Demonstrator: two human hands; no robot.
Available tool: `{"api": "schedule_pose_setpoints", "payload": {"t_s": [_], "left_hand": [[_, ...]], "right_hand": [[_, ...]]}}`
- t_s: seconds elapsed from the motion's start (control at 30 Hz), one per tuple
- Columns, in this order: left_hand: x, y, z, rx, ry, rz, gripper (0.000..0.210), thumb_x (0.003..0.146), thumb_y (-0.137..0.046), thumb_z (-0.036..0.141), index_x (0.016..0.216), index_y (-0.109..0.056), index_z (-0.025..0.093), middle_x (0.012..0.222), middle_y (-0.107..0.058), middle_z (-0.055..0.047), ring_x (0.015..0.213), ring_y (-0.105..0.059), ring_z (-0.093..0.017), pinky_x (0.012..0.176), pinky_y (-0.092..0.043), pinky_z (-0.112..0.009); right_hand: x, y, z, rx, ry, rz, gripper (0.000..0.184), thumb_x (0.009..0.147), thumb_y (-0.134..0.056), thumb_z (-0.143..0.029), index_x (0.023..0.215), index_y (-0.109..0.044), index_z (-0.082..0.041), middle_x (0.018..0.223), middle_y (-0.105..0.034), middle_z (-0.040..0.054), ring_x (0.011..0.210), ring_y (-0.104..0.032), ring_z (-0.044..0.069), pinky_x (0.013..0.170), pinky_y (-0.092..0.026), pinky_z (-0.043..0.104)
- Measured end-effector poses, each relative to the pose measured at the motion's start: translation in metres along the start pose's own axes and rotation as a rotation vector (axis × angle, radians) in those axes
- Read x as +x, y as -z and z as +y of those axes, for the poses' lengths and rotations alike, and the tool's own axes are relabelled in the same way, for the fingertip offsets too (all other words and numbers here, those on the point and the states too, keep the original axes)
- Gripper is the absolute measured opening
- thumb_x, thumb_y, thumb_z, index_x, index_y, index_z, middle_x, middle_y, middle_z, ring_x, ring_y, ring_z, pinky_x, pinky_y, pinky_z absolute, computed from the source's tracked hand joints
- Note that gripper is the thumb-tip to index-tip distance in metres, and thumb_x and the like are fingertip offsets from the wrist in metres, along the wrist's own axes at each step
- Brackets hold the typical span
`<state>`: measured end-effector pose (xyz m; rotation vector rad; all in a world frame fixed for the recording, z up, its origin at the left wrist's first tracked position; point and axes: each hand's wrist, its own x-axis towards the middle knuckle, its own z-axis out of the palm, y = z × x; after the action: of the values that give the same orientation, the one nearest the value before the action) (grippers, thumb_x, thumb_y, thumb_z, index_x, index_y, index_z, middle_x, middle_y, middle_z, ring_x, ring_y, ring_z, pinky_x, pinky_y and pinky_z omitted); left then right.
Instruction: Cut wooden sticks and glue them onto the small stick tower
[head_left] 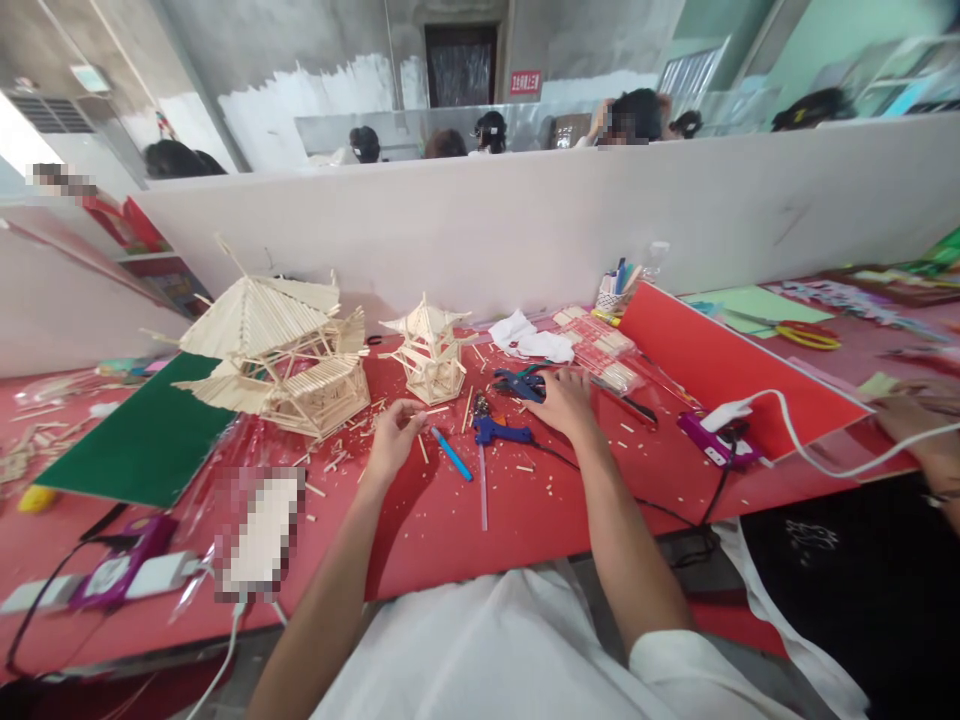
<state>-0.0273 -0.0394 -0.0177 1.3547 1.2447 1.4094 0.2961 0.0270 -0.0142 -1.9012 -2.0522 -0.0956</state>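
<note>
You reach forward with your left forearm [330, 570] and right forearm [606, 510] both bare and slanting inward, your left grip [394, 432] bringing thumb and forefinger close together at the tips, your right grip [566, 402] slightly farther ahead, palm down with its fingers bent.

Grey wall [300, 40], patchy white | dark doorway [461, 65] | red sign [526, 82] | white partition [480, 215] | red tabletop [442, 545] | probably a window [694, 75]

Two pale wooden-stick pavilion models [262, 330], two purple plastic power strips [154, 540]

One blue glue gun [501, 432], one slim translucent stick [484, 490], one loose blue pen-shaped tool [451, 455], one pair of dark blue pliers [514, 384], one green rectangular board [150, 440], one red rectangular board [727, 350]; pale wooden scraps [316, 490], too many to count.
</note>
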Motion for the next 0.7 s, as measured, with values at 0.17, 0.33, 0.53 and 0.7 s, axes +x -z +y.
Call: {"api": "schedule_pose_setpoints", "payload": {"t_s": [0.17, 0.33, 0.53, 0.7], "left_hand": [[-0.001, -0.002, 0.001, 0.069, -0.018, 0.016, 0.036, 0.081, -0.069, 0.053, 0.091, -0.069, 0.018, 0.078, -0.068, -0.002, 0.073, -0.068, -0.019, 0.076, -0.055, -0.033], [-0.003, -0.005, 0.007, 0.098, -0.08, 0.057, 0.034, 0.085, -0.066, 0.054, 0.082, -0.062, 0.02, 0.075, -0.064, 0.0, 0.071, -0.065, -0.016, 0.072, -0.053, -0.029], [-0.007, -0.003, 0.016, 0.053, -0.12, 0.123, 0.035, 0.085, -0.069, 0.054, 0.086, -0.063, 0.02, 0.073, -0.066, 0.0, 0.067, -0.064, -0.016, 0.069, -0.052, -0.028], [-0.009, -0.003, 0.018, 0.038, -0.14, 0.128, 0.035, 0.085, -0.07, 0.054, 0.087, -0.068, 0.019, 0.074, -0.069, -0.002, 0.069, -0.066, -0.017, 0.071, -0.054, -0.029]], "right_hand": [[-0.011, 0.024, -0.005, 0.3, 0.211, 0.075, 0.058, 0.089, -0.065, -0.052, 0.135, -0.06, -0.018, 0.127, -0.064, 0.0177, 0.122, -0.057, 0.035, 0.108, -0.04, 0.047], [-0.029, 0.041, -0.04, 0.537, 0.508, -0.163, 0.05, 0.092, -0.064, -0.049, 0.133, -0.062, -0.022, 0.133, -0.064, 0.014, 0.123, -0.06, 0.031, 0.105, -0.044, 0.042], [-0.042, 0.052, -0.079, 0.703, 0.465, -0.317, 0.036, 0.103, -0.046, -0.046, 0.124, -0.063, -0.021, 0.112, -0.073, 0.0105, 0.099, -0.069, 0.026, 0.085, -0.048, 0.034], [-0.045, 0.05, -0.08, 0.891, 0.393, -0.494, 0.04, 0.105, -0.04, -0.049, 0.122, -0.063, -0.02, 0.08, -0.07, 0.0023, 0.063, -0.062, 0.017, 0.062, -0.044, 0.028]]}}
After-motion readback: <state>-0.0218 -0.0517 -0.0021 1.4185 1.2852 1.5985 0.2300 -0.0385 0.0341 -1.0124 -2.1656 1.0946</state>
